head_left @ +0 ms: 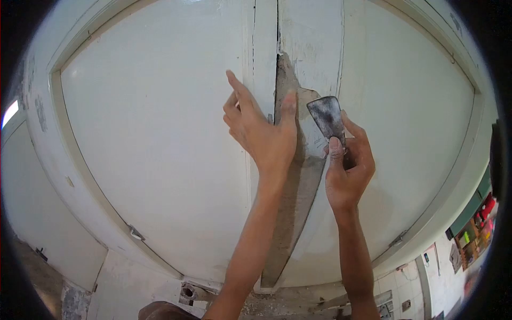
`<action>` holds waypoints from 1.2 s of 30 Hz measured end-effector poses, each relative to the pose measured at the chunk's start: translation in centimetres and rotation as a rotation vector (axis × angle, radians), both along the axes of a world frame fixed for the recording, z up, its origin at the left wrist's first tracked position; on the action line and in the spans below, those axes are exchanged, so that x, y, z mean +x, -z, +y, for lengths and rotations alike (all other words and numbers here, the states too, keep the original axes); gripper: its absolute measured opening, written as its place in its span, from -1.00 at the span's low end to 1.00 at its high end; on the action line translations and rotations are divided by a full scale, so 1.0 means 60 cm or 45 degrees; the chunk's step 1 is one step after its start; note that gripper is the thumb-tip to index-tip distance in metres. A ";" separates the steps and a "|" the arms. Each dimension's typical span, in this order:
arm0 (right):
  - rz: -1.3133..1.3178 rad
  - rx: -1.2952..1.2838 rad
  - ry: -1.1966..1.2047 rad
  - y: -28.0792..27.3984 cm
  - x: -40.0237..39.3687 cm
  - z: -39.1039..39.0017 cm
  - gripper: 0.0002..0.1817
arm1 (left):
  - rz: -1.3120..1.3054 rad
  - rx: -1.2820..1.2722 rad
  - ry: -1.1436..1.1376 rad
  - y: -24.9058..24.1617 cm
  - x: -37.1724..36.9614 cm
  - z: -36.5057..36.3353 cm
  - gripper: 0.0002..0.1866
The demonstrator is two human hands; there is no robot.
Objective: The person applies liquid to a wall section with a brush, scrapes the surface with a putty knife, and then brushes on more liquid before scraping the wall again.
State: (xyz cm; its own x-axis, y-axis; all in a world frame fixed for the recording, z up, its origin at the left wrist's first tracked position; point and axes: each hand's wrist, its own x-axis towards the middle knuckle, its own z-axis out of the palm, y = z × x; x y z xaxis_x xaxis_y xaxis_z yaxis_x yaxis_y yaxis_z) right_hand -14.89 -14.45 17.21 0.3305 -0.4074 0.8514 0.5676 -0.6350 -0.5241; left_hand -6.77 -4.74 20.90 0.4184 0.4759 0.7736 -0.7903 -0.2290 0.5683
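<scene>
A small flat metal scraper (pixel 326 113), its face smudged black and grey, is pinched between the thumb and fingers of my right hand (pixel 350 173). Its wide end points up and slightly left, over a bare patch (pixel 314 130) where white paint has come off. My left hand (pixel 264 133) is raised with thumb and fingers apart and nothing in it. The left thumb overlaps the grey-brown bare strip (pixel 288 213) that runs down beside the dark gap between the white door panels. Cracked white paint (pixel 312 58) covers the surface above.
White panels, left (pixel 154 138) and right (pixel 405 122), flank the strip, with a metal latch (pixel 136 233) low on the left frame. A pipe-like fitting (pixel 188 293) lies on the debris-strewn floor. Shelves with colourful items (pixel 474 234) stand at the far right.
</scene>
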 end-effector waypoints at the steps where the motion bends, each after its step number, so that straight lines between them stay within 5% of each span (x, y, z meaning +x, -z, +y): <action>1: -0.011 0.019 -0.015 -0.001 0.001 0.001 -0.60 | 0.007 -0.007 0.003 -0.003 0.000 0.002 -0.07; 10: 0.034 -0.069 0.073 -0.006 0.001 0.017 -0.59 | -0.021 0.103 0.084 0.019 0.023 0.022 -0.28; 13: 0.112 -0.058 0.088 -0.005 0.006 0.028 -0.58 | -0.157 -0.066 0.272 0.024 0.016 0.024 -0.37; 15: 0.118 -0.098 0.146 -0.009 0.001 0.036 -0.56 | -0.281 -0.298 0.569 0.024 0.007 0.029 -0.61; 20: 0.382 -0.065 0.007 -0.011 -0.015 0.058 -0.51 | -0.471 -0.362 0.708 0.042 0.032 0.022 -0.74; 27: 0.283 -0.140 0.128 0.002 0.000 0.061 -0.54 | -0.432 -0.361 0.764 0.042 0.025 0.026 -0.72; 29: 0.123 -0.044 -0.074 0.008 0.012 0.060 -0.56 | -0.406 -0.282 0.673 0.037 0.021 0.026 -0.72; 31: 0.096 -0.011 -0.124 0.012 0.025 0.059 -0.57 | -0.377 -0.207 0.584 0.035 0.016 0.022 -0.61; 33: 0.066 0.023 -0.168 0.016 0.037 0.058 -0.58 | -0.303 -0.051 0.402 0.033 0.010 0.017 -0.23; 36: -0.034 -0.005 -0.177 0.025 0.043 0.060 -0.60 | -0.109 0.119 0.322 0.030 0.000 0.021 -0.05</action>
State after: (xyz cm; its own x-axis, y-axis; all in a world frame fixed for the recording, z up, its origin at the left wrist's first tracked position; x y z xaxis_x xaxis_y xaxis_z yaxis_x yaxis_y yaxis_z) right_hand -12.29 -10.88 15.71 0.3608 -0.3561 0.8620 0.6636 -0.5514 -0.5055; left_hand -6.74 -3.46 19.11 0.4459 0.2898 0.8469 -0.8732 -0.0669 0.4827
